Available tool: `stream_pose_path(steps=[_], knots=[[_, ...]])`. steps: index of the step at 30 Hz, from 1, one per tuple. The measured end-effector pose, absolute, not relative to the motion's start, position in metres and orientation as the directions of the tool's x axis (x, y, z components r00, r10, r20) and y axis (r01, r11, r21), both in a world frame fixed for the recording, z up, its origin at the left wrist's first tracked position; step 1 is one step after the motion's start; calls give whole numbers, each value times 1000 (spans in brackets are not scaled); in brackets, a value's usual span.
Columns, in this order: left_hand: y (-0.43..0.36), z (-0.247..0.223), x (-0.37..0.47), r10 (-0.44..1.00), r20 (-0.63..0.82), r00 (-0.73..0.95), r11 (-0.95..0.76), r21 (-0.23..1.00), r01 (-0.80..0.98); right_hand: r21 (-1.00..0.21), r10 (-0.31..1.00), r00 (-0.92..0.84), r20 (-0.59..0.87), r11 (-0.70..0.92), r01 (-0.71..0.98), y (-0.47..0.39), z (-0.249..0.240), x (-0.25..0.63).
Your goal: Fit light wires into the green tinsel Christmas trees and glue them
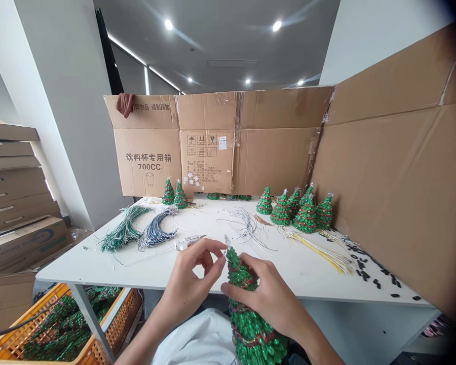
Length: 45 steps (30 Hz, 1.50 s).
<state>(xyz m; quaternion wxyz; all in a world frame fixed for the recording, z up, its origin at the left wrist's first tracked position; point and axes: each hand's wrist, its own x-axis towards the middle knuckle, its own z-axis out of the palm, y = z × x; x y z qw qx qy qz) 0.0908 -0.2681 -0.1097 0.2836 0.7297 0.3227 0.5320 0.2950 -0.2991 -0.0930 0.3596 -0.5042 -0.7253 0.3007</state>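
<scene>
A green tinsel Christmas tree (251,324) with red garland stands tilted over my lap, at the table's front edge. Wrapped around its upper part is my right hand (266,291), thumb in front and fingers behind. At the tip sits a small silver topper (227,241). My left hand (197,268) is closed in a pinch right beside this tip, index finger and thumb close together. What lies between those fingertips is too small to make out. Behind my left hand, a white glue gun (188,242) lies on the table.
On the white table (209,223) lie green wire ties (123,228), blue ones (157,228), loose white wires (247,225), yellow ties (323,251) and black bits (365,274). Small finished trees (306,213) stand right and back left. Cardboard walls (281,142) enclose the back. An orange crate (125,314) holds green tinsel.
</scene>
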Motion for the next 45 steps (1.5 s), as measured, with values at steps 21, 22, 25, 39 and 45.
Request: stream_pose_path(steps=[21, 22, 25, 39, 45], knots=[[-265, -108, 92, 762, 581, 285, -625, 775, 93, -796, 944, -257, 206, 315, 517, -299, -94, 294], [-265, -108, 92, 759, 585, 287, -632, 768, 105, -795, 944, -256, 206, 314, 519, -298, -94, 294], [-265, -109, 92, 742, 605, 288, -661, 732, 164, -788, 945, -247, 212, 315, 529, -298, -94, 294], [-264, -111, 84, 594, 714, 370, -788, 424, 446, -799, 949, -203, 243, 314, 513, -299, -87, 302], [-259, -115, 83, 527, 723, 446, -831, 328, 450, -797, 949, -200, 245, 315, 516, -298, -88, 302]])
